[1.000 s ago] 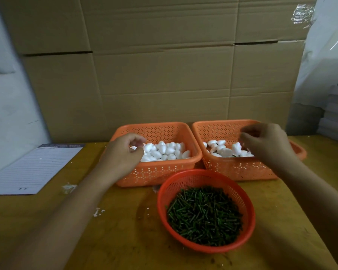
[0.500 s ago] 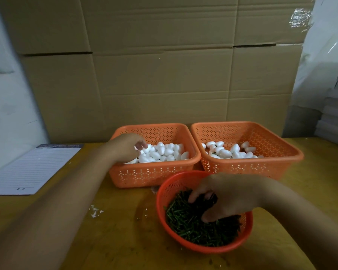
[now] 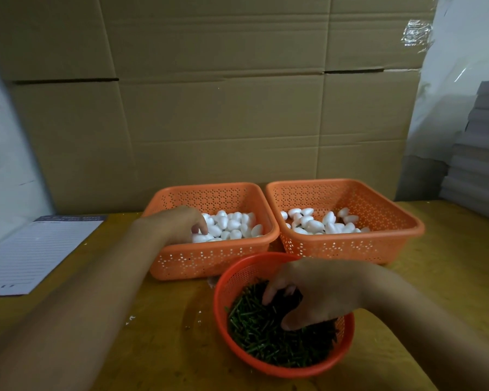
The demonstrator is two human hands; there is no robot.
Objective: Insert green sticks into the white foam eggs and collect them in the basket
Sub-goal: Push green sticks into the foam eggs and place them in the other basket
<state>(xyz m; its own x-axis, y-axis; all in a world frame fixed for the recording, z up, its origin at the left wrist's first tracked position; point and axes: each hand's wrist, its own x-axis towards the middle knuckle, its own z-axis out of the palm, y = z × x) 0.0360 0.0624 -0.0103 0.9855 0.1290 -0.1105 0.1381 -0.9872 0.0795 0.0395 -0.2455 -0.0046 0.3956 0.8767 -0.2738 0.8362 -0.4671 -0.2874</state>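
Curled fingers of the right hand (image 3: pixel 316 294) dig into the heap of green sticks (image 3: pixel 268 334) that fills the round red basket (image 3: pixel 226 280), thumb and fingertips closing among them, though whether a single stick is yet pinched cannot be told, since the fingertips are sunk in the pile. Behind the round red basket and to its left stands the left orange basket (image 3: pixel 209 263), and there the left hand (image 3: pixel 181 224) reaches over the near rim with its fingers bent down onto the white foam eggs (image 3: pixel 232 225); one egg lies right under the fingertips, but a firm hold on it is not plain to see. Behind the round red basket and to its right stands the right orange basket (image 3: pixel 350 246), which holds more eggs, a few showing dark stubs, so it looks to be the collecting basket for finished pieces. The step in hand seems to be the pick-up for one assembly: one egg and one stick at once. The next move calls for lifting both clear, separating one stick from its neighbours, bringing the two together above the round red basket, and pressing the stick end squarely into the soft foam without crushing it. A lined paper pad (image 3: pixel 31 255) lies well to the left of the round red basket on the yellow table (image 3: pixel 158 348).
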